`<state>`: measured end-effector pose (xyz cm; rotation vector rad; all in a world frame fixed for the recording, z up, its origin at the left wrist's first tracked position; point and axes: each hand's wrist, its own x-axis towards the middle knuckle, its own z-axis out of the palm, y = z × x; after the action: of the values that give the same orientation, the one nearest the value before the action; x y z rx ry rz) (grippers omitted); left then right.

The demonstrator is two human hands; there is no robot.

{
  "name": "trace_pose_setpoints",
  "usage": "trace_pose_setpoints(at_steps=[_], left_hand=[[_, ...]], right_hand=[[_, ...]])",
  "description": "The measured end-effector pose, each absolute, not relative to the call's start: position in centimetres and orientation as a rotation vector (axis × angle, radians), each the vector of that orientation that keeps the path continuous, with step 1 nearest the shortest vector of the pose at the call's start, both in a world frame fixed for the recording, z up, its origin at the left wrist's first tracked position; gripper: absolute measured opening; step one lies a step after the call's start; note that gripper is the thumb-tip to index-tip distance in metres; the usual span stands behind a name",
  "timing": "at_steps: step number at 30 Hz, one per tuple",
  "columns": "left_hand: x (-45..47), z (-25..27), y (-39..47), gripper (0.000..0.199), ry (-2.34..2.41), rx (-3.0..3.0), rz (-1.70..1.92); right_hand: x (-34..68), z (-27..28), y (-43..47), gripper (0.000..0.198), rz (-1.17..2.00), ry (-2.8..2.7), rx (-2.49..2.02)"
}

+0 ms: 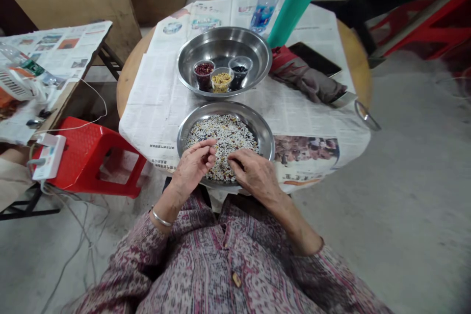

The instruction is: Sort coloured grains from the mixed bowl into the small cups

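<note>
A shallow steel plate point(270, 140) in front of me holds mixed grains point(226, 130), mostly white with yellow, dark and reddish bits. My left hand point(192, 166) is over its left rim, fingers curled in toward the thumb; whatever they hold is too small to make out. Above the grains on the right, my right hand point(255, 174) has its thumb and fingertips pinched together, their contents hidden. Beyond the plate, a deeper steel basin point(262, 54) holds three clear cups: one of dark red beans point(203, 69), one of yellow kernels point(221, 79), one of black beans point(240, 70).
Newspaper covers the round table point(150, 103). At its back right stand a water bottle point(267, 2) and a tall green bottle point(294, 10), near a folded umbrella point(309, 76) and a dark phone point(314, 59). A red stool point(84, 157) with a power strip point(49, 157) is left.
</note>
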<state>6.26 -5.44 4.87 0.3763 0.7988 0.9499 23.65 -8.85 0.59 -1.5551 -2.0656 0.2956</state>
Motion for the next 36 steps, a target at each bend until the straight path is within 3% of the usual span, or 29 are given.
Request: trace_pose_setpoints(at_steps=[36], left_hand=[[5.48,4.79,-5.41,0.012,0.73,0.445,0.85]], right_hand=[[23.42,0.27,-8.85,0.016,0.307,-2.001,-1.479]])
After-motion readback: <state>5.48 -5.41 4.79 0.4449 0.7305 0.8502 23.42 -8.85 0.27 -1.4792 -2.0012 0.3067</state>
